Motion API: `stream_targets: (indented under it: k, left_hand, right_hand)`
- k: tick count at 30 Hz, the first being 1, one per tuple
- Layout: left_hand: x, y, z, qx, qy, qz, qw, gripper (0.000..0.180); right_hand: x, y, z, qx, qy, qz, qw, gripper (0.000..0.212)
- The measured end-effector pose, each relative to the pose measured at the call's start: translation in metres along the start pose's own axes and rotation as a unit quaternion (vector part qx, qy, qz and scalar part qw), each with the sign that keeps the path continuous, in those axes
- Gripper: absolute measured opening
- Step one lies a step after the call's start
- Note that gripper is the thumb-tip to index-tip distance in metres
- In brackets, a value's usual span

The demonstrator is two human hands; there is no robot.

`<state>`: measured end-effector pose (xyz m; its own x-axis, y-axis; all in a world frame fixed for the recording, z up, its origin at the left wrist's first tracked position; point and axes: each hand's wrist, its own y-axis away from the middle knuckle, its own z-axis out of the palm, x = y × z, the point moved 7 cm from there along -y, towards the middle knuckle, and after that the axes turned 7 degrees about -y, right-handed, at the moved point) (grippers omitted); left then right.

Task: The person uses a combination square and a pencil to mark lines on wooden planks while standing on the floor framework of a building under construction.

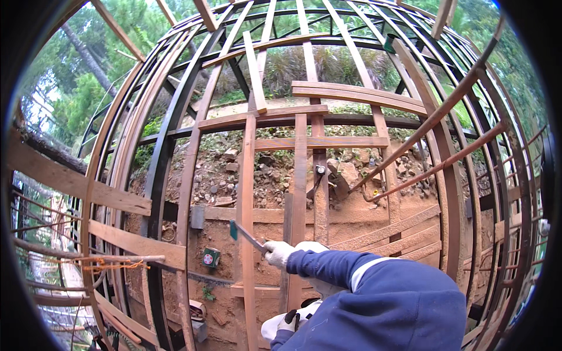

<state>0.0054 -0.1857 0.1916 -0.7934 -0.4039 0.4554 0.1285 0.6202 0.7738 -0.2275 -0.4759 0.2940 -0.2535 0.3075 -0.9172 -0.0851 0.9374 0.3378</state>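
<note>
My right hand [278, 254], in a white glove with a blue sleeve behind it, is closed around one end of a long, narrow, flat tool [250, 238]. Its far end carries a green piece [233, 230], beside an upright timber [248, 199]. I cannot make out the tool's exact kind. Lower down, my left hand [290, 320] wears a dark and white glove, its fingers curled by something black and white, partly hidden by my blue sleeve. White cloth [325, 286] shows beneath my right forearm. A second upright timber [300, 175] stands just beyond the right hand.
Dark metal beams [165, 146] and wooden slats form an open frame around me. Short boards [360, 95] lie across it. Rusty pipes [439, 117] slant in from the right. Below are reddish soil, rubble [345, 169] and a small green box [211, 257]. Orange string [111, 263] hangs from a pole at left.
</note>
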Motion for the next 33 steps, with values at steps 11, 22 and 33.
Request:
stream_targets:
  k: [11, 22, 33]
  left_hand:
    - [0.073, 0.163, -0.065, 0.177, 0.031, -0.031, 0.983, 0.044]
    - [0.105, 0.277, 0.004, 0.182, 0.305, -0.134, 0.925, 0.047]
    - [0.12, 0.37, 0.06, 0.405, 0.382, -0.415, 0.719, 0.061]
  right_hand:
    - [-0.038, 0.079, -0.055, 0.062, -0.341, 0.191, 0.919, 0.014]
    - [-0.159, 0.144, -0.11, -0.149, -0.054, 0.25, 0.955, 0.019]
    - [-0.243, 0.141, -0.058, -0.338, 0.122, 0.236, 0.903, 0.013]
